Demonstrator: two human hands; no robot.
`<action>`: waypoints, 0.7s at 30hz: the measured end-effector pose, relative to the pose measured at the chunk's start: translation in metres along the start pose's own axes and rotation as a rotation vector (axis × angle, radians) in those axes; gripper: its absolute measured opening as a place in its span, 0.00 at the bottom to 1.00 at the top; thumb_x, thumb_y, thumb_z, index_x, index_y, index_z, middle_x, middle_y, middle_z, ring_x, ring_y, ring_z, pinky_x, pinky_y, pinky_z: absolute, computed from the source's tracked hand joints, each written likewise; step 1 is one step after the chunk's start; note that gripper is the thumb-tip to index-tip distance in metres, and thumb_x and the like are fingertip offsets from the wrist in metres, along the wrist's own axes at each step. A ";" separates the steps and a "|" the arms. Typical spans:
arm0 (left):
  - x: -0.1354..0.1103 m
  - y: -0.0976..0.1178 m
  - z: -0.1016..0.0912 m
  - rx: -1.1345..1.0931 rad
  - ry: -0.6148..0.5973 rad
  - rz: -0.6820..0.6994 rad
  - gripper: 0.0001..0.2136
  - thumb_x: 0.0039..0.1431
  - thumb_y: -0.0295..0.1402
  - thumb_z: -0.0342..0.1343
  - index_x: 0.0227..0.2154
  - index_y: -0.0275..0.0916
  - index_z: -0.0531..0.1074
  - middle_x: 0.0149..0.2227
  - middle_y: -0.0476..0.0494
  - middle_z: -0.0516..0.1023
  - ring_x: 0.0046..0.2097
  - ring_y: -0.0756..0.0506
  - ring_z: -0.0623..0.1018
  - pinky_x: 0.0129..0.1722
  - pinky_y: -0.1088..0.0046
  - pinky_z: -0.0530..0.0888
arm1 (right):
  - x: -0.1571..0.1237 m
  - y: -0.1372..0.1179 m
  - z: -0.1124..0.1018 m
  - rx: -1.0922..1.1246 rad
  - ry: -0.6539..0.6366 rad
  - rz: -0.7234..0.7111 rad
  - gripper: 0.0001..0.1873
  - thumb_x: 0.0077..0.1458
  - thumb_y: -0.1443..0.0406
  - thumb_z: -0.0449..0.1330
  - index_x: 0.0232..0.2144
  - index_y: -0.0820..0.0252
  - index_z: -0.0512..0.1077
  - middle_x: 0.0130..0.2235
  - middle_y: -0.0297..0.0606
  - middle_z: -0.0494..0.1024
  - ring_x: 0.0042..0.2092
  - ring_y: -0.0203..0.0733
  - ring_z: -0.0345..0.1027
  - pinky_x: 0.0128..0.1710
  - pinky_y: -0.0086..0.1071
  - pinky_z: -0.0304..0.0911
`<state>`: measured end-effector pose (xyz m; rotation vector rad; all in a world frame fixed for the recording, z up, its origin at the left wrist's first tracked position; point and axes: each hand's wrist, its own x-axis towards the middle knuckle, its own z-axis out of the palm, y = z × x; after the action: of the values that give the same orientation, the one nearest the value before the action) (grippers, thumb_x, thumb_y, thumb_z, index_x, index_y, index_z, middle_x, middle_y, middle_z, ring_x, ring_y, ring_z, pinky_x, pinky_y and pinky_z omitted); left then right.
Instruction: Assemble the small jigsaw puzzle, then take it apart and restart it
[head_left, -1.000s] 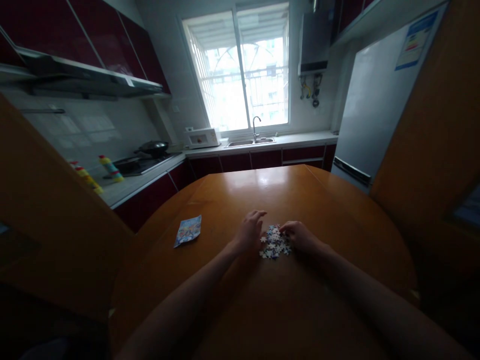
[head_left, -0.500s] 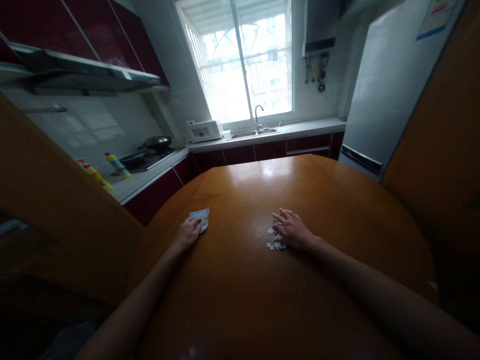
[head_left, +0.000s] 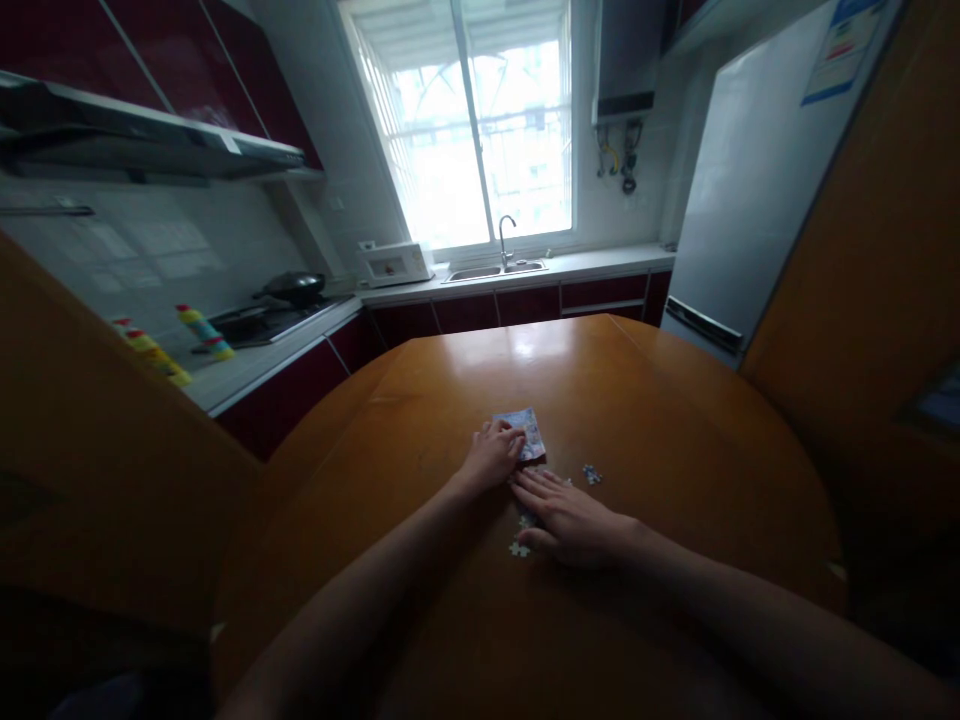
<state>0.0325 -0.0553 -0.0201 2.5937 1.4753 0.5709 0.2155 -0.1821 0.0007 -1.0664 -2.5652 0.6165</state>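
Note:
My left hand point(head_left: 491, 455) lies palm down, its slightly bent, parted fingers resting on the near left part of a small printed sheet point(head_left: 533, 432) with a bluish picture. Just nearer and to the right, my right hand point(head_left: 574, 515) is spread flat over a group of jigsaw pieces, covering most of them. White jigsaw pieces point(head_left: 519, 549) show beside its thumb. A small cluster of darker jigsaw pieces point(head_left: 592, 474) lies beyond its knuckles, apart from the hand. The fingertips of both hands are close together.
Both forearms rest over a brown wooden table point(head_left: 420, 400) with rounded sides. Behind it are a sink point(head_left: 476, 272), a microwave point(head_left: 394, 264) and a window. A stove with a wok point(head_left: 294, 288) and bottles point(head_left: 204, 332) stands left, a fridge point(head_left: 757, 180) right.
My left hand and the printed sheet have moved right, close to the jigsaw pieces. My right hand has come nearer and flattened over the pieces. The view has shifted slightly.

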 end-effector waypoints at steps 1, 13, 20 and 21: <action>0.005 0.005 0.002 -0.024 0.000 0.027 0.13 0.68 0.40 0.51 0.47 0.48 0.79 0.51 0.43 0.75 0.53 0.39 0.72 0.55 0.60 0.70 | -0.001 -0.001 -0.004 0.018 0.015 -0.016 0.41 0.66 0.48 0.50 0.70 0.69 0.51 0.72 0.54 0.47 0.72 0.54 0.40 0.71 0.47 0.37; -0.037 0.012 -0.025 -0.255 0.042 0.088 0.11 0.65 0.31 0.53 0.46 0.40 0.77 0.46 0.39 0.76 0.49 0.41 0.74 0.53 0.61 0.72 | -0.009 0.060 -0.044 -0.057 0.302 0.569 0.10 0.62 0.66 0.55 0.39 0.62 0.77 0.43 0.49 0.77 0.43 0.47 0.71 0.42 0.35 0.62; -0.035 0.037 -0.010 -0.214 -0.078 0.293 0.15 0.70 0.35 0.50 0.56 0.45 0.73 0.55 0.41 0.74 0.57 0.40 0.70 0.60 0.57 0.68 | -0.003 0.025 -0.021 0.123 0.228 0.366 0.09 0.60 0.67 0.56 0.30 0.61 0.75 0.35 0.43 0.77 0.37 0.41 0.70 0.37 0.31 0.61; -0.034 0.037 -0.010 -0.224 -0.056 0.302 0.16 0.71 0.35 0.48 0.57 0.45 0.72 0.56 0.41 0.74 0.58 0.40 0.70 0.60 0.58 0.68 | -0.002 0.022 -0.021 0.139 0.238 0.348 0.10 0.61 0.68 0.55 0.29 0.60 0.75 0.34 0.42 0.77 0.36 0.41 0.69 0.37 0.31 0.61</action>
<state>0.0431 -0.1044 -0.0100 2.6411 0.9463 0.6452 0.2389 -0.1640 0.0079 -1.4542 -2.1196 0.6902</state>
